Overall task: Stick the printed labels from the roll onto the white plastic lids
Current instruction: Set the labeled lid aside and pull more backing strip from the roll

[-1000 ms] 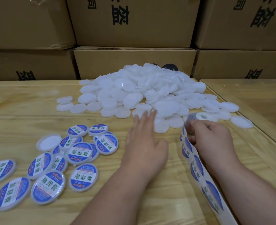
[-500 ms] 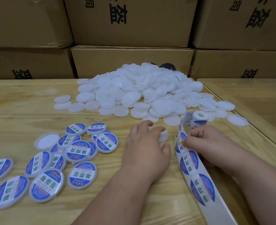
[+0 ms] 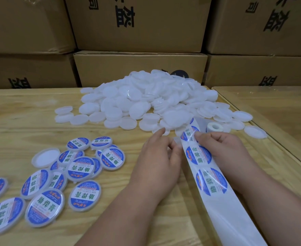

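- Closest to me, at about five o'clock, the backing strip runs off toward my lap, bare at the near end, with printed labels on it farther up.
- At eight o'clock lie the finished lids, blue-and-white faces up, overlapping in a loose cluster (one upturned blank sits among them).
- My right hand, at two o'clock from centre, has thumb and fingers curled on the strip, pinching it just beside the topmost label.
- My left hand sits just left of the strip with fingers bent around a white lid; only its edge shows, so I judge that I am holding it rather than see it clearly.
- The step in hand, I think, is peeling: bend the backing sharply away so the label's edge lifts, catch only that edge, and keep my fingertips off the glue.
- Then centre it over the lid and smooth from the middle outward, or it may wrinkle.
- Beyond my hands, at one o'clock, the roll rests on the table.
- At twelve o'clock is the big heap of blank lids, with cardboard boxes stacked behind.
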The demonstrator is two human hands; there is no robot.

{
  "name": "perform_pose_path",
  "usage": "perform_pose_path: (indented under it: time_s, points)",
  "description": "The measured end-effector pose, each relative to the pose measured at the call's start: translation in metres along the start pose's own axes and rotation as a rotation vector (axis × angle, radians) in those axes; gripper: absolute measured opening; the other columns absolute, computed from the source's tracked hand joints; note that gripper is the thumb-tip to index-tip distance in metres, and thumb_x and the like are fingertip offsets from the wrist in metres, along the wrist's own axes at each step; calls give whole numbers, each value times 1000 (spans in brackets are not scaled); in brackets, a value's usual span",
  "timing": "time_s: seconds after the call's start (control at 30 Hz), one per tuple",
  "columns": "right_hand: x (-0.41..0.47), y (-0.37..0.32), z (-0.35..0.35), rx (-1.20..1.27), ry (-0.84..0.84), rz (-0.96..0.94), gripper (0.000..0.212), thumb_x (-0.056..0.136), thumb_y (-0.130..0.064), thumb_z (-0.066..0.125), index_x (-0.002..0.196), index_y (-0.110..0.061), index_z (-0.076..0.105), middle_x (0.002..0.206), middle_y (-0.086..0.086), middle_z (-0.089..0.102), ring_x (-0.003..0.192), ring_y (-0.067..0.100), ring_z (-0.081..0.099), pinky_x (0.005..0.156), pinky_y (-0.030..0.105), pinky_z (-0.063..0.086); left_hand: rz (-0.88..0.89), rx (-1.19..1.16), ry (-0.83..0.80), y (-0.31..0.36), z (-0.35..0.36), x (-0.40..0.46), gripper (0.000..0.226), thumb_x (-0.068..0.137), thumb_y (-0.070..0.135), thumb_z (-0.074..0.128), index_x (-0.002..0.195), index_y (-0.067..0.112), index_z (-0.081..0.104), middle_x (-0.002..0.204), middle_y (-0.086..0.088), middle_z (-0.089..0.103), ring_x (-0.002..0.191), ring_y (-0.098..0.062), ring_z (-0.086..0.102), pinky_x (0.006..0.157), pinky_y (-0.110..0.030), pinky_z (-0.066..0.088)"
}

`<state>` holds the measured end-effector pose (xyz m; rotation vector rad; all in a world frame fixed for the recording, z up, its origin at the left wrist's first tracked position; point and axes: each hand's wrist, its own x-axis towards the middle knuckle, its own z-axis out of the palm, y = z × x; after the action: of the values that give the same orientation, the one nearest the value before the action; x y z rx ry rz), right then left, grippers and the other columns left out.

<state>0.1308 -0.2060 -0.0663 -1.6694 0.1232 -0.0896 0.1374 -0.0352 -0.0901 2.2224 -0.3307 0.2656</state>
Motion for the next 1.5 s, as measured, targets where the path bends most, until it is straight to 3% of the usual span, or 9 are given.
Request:
perform_pose_path:
  time_s: [0.2, 0.27, 0.4, 0.5, 0.6, 0.73, 1.1, 1.4, 1.5]
  points:
    - [-1, 0, 1, 51, -2, 2, 31, 93, -33, 71, 76, -8, 76, 77, 17, 76, 60, 22, 70, 54, 29, 54, -51, -200, 79, 0, -3, -1, 34, 103, 45, 36, 106, 25, 64, 102, 23, 67, 97, 4, 58, 77, -19, 44]
    - [-2, 0, 3, 58, -2, -13, 26, 94, -31, 70, 78, -11, 77, 79, 15, 77, 63, 22, 72, 56, 29, 55, -81, -259, 92, 1, -3, -2, 36, 103, 45, 34, 98, 26, 64, 92, 23, 68, 91, 5, 61, 76, -16, 45]
    - [-2, 1, 5, 70, 6, -35, 26, 92, -30, 71, 79, -7, 75, 75, 14, 75, 62, 20, 69, 55, 28, 54, -97, -370, 87, 4, -4, -4, 34, 100, 55, 39, 91, 27, 56, 90, 18, 68, 82, -9, 69, 78, -37, 54]
    - [0, 2, 7, 64, 2, -60, 29, 93, -29, 71, 79, -3, 71, 76, 20, 74, 63, 23, 67, 61, 34, 55, -67, -397, 26, 5, -6, -4, 33, 83, 67, 58, 96, 38, 48, 85, 12, 61, 71, -8, 60, 65, -26, 51]
    - [0, 2, 7, 37, -27, -76, 31, 91, -34, 72, 81, -5, 74, 79, 21, 75, 68, 28, 71, 67, 39, 58, -37, -330, -46, 5, -4, -5, 23, 89, 42, 69, 108, 46, 57, 94, 20, 61, 79, 1, 62, 68, -15, 48]
    - [-2, 0, 7, 40, -93, -76, 24, 91, -32, 70, 80, -12, 78, 79, 18, 76, 68, 26, 74, 61, 33, 58, -38, -291, -52, 7, -5, -4, 21, 95, 36, 66, 115, 40, 67, 100, 19, 68, 92, -1, 65, 84, -24, 53]
    - [0, 3, 8, -65, -186, -113, 21, 95, -5, 65, 78, -14, 75, 71, 10, 73, 62, 13, 67, 53, 20, 50, -62, -401, -46, 6, -5, -3, 8, 95, 28, 67, 93, 36, 69, 86, 21, 72, 77, 4, 67, 61, -11, 48]
    - [2, 6, 9, -111, -165, -129, 11, 76, -26, 66, 78, -16, 70, 85, 31, 67, 71, 26, 61, 70, 42, 50, -130, -457, 3, 6, -5, -3, 24, 94, 18, 58, 94, 39, 66, 79, 12, 71, 61, -4, 62, 56, -17, 50]
    - [2, 6, 8, -110, -175, -141, 7, 81, -22, 70, 79, -16, 71, 78, 22, 70, 71, 23, 63, 70, 41, 52, -134, -478, 4, 6, -5, -2, 11, 92, 30, 65, 95, 40, 69, 80, 12, 72, 68, -5, 66, 62, -23, 56]
